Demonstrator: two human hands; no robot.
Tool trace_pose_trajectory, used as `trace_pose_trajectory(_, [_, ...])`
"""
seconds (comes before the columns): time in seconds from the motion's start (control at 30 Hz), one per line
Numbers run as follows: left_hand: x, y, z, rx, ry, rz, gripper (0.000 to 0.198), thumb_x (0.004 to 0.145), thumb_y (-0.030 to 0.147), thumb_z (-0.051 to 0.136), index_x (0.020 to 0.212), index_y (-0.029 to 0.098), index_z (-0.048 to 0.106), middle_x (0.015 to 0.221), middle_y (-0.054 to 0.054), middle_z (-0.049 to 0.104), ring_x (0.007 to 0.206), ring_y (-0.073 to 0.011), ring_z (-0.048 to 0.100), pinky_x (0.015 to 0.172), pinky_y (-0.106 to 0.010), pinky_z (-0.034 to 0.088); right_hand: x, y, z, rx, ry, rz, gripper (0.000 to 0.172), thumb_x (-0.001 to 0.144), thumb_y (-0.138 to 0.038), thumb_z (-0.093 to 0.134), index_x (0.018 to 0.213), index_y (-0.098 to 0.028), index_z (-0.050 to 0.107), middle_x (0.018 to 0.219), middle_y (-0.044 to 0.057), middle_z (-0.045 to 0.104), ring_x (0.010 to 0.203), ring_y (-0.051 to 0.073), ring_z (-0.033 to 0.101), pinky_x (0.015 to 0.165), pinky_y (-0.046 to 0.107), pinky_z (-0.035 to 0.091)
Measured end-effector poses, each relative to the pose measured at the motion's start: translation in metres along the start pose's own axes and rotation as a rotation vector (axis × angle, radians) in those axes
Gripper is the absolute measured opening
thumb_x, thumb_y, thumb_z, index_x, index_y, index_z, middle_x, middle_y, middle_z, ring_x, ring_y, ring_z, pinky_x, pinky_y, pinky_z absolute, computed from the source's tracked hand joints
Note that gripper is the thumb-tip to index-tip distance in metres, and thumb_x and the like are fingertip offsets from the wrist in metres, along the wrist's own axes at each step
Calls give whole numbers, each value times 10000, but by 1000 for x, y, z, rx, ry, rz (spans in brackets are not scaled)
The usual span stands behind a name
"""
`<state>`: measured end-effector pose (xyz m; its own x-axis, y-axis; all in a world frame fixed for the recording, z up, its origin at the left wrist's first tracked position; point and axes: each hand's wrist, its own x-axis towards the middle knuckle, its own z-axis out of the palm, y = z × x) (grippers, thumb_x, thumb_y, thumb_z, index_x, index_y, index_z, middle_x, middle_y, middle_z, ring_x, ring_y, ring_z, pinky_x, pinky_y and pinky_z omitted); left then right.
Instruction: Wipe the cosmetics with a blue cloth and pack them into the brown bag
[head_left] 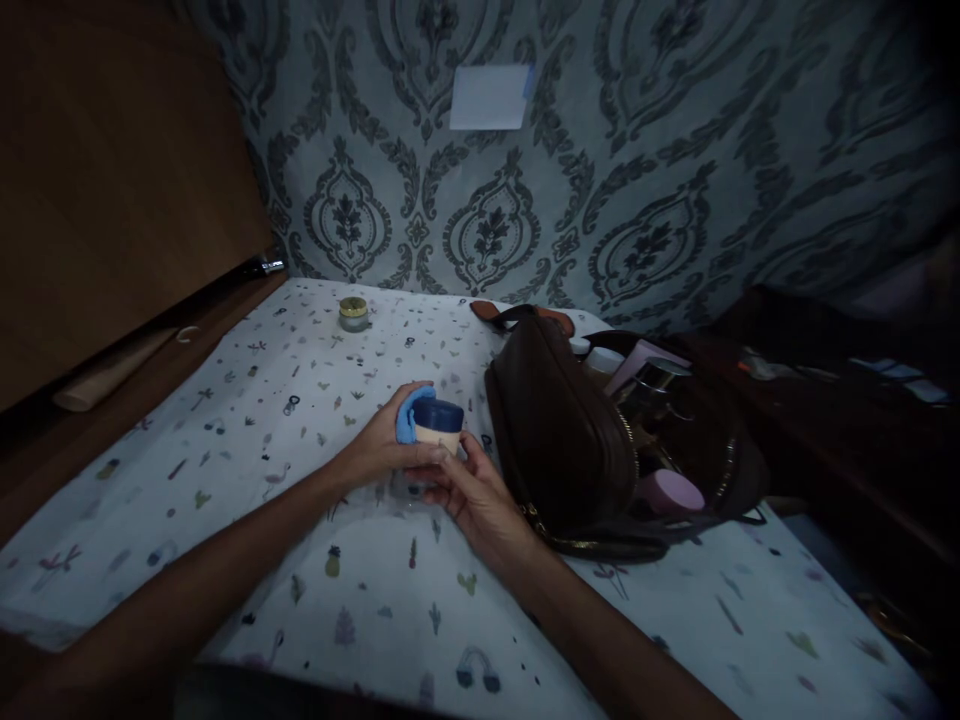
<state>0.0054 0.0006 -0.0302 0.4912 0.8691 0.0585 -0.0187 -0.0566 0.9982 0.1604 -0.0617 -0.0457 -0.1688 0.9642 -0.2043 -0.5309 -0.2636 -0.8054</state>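
Note:
A small cream-coloured jar [436, 440] with a dark blue lid [438, 413] is held between my two hands above the patterned cloth. My left hand [386, 432] presses a bright blue cloth [408, 415] against the jar's left side, its thumb across the front. From below and the right, my right hand [474, 487] grips the same jar near its base. Just right of my hands stands a dark brown bag [559, 430], unzipped, with several bottles and containers inside, among them a pink-lidded one [673, 491].
A glass jar with a gold lid [353, 314] stands toward the back left on the white printed tablecloth [300, 400]. Wooden furniture [127, 180] borders the left. Behind is a wallpapered wall with a white paper [491, 97] on it. Dark clutter lies at the right.

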Motion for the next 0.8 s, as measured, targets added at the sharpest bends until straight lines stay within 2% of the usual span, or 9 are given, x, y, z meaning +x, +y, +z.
trace_pose_trajectory(0.17, [-1, 13, -19, 233, -144, -31, 968, 679, 456, 850, 1491, 239, 368, 1318, -103, 587, 1152, -274, 606, 977, -375, 490, 0, 1, 1, -28, 72, -58, 476, 665, -491, 864, 987, -236, 625, 842, -16, 660, 739, 126, 627, 564, 199, 474])
trace_pose_trajectory(0.33, [-4, 24, -31, 373, -273, -35, 867, 774, 454, 771, 1520, 256, 376, 1398, -102, 569, 1171, -271, 608, 968, -372, 492, -1, -2, 0, -225, 131, -196, 620, 701, -435, 843, 1246, -259, 606, 911, -4, 662, 771, 133, 601, 620, 225, 468])
trace_pose_trajectory(0.43, [-4, 26, -34, 435, -289, 16, 751, 813, 447, 736, 1482, 255, 454, 1386, -90, 602, 1209, -281, 597, 1001, -389, 478, 0, -4, -2, -245, 110, -162, 606, 705, -439, 835, 1238, -244, 625, 832, -19, 653, 706, 124, 590, 593, 223, 444])
trace_pose_trajectory(0.53, [-2, 25, -33, 494, -257, 130, 578, 861, 442, 692, 1387, 236, 572, 1323, -90, 649, 1181, -260, 620, 1005, -378, 481, 1, -5, -3, -177, 80, -101, 510, 694, -457, 842, 1104, -225, 648, 788, -20, 679, 666, 121, 615, 588, 223, 454])
trace_pose_trajectory(0.63, [-2, 22, -29, 554, -215, 315, 406, 940, 422, 601, 1288, 219, 646, 1214, -94, 685, 1100, -221, 656, 960, -344, 507, 3, -3, -2, -81, 107, -85, 477, 649, -447, 878, 973, -211, 620, 784, -19, 707, 656, 126, 656, 639, 246, 513])
trace_pose_trajectory(0.7, [-3, 18, -26, 640, -192, 444, 402, 963, 431, 562, 1293, 215, 638, 1221, -112, 666, 1118, -223, 648, 960, -348, 516, 4, -2, -2, -6, 138, -76, 480, 605, -423, 908, 911, -202, 613, 790, -16, 720, 661, 132, 675, 654, 260, 543])
trace_pose_trajectory(0.8, [-5, 10, -20, 836, -159, 608, 493, 946, 493, 566, 1359, 224, 585, 1361, -161, 581, 1252, -272, 575, 1011, -403, 506, 7, -3, -3, 117, 191, -58, 458, 560, -382, 935, 844, -189, 631, 795, -12, 733, 712, 142, 695, 645, 254, 566])
